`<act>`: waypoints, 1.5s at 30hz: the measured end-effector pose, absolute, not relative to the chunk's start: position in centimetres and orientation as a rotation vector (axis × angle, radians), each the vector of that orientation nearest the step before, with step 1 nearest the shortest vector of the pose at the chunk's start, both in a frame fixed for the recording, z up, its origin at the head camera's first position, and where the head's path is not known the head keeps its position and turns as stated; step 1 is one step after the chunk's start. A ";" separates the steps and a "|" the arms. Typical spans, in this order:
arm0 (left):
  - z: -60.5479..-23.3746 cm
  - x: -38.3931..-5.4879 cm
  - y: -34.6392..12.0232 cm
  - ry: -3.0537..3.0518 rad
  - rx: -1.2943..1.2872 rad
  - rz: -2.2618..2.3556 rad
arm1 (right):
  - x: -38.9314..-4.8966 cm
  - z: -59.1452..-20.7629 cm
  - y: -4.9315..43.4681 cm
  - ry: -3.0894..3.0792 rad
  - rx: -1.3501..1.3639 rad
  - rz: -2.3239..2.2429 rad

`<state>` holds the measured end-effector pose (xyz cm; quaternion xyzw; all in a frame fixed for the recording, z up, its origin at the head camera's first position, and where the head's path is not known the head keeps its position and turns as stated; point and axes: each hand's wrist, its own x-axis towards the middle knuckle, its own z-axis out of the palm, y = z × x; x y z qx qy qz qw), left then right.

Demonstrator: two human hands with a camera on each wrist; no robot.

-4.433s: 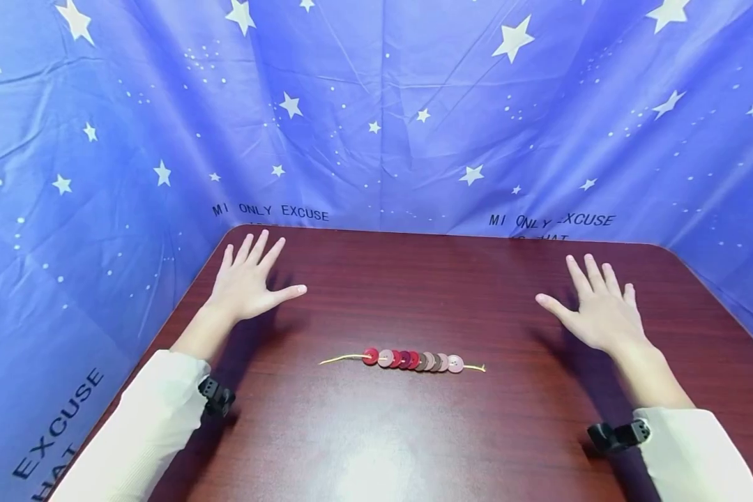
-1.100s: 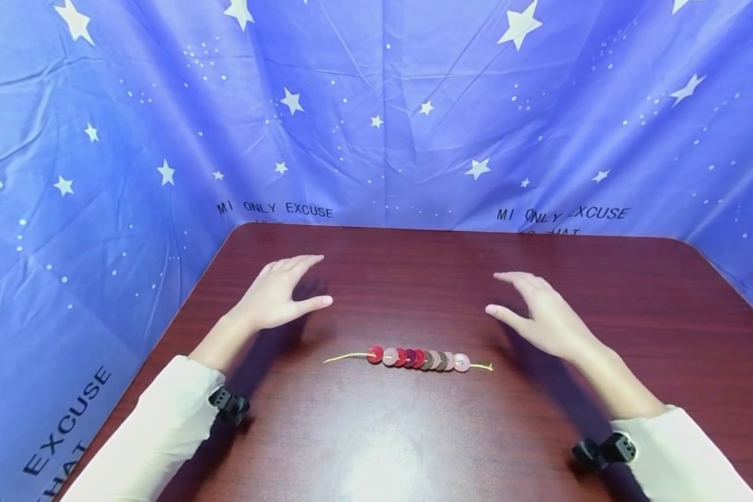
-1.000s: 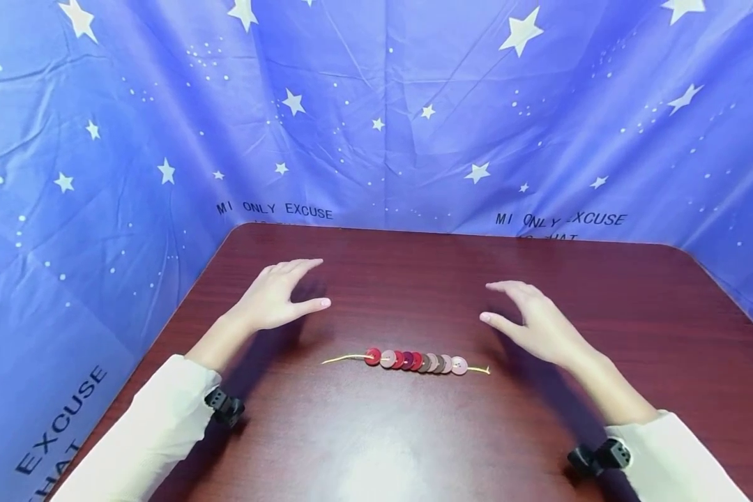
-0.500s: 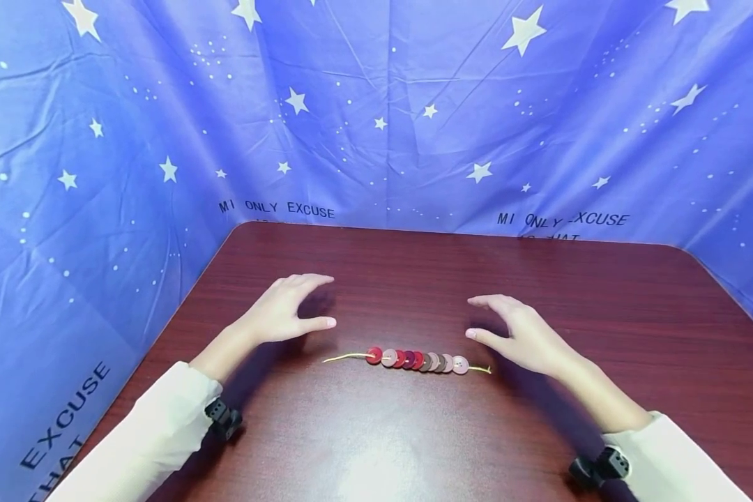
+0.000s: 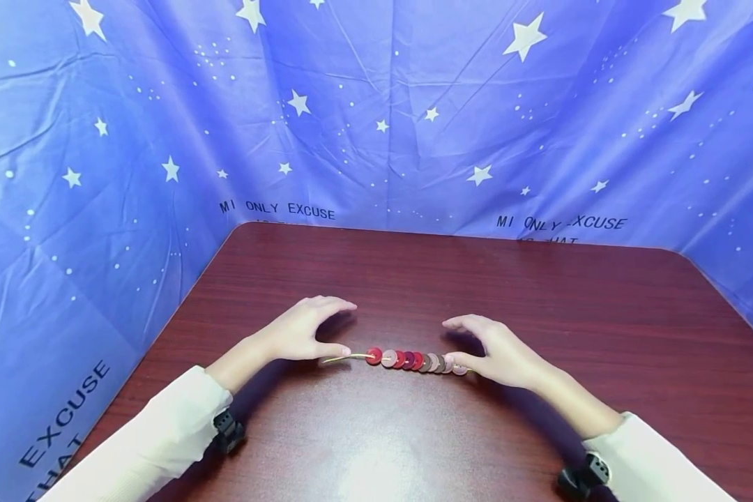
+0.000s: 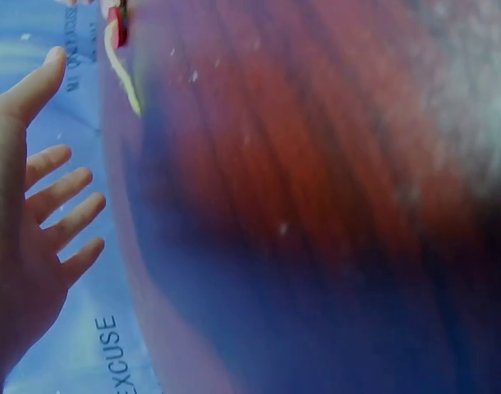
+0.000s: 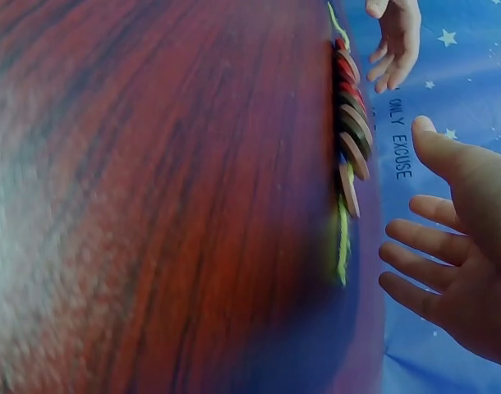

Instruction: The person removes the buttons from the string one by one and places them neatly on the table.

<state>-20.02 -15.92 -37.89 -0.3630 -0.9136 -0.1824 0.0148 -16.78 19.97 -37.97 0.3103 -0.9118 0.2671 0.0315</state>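
Blue star-printed curtain [image 5: 351,104] fills the upper frame; dark red-brown counter [image 5: 395,279] below. Left hand [image 5: 304,333] at centre-left, right hand [image 5: 500,357] at centre-right: fingers apart, nothing held. String of buttons [image 5: 409,360] lies just below frame centre, between the two, yellow cord [image 7: 342,246] trailing at either end. Step looks like the reach; next move probably calls for pinching both tails.
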 end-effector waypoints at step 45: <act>-39.7 -18.4 -11.1 -2.777 -1.279 -0.751 | -16.7 -39.7 11.7 -2.740 1.169 0.705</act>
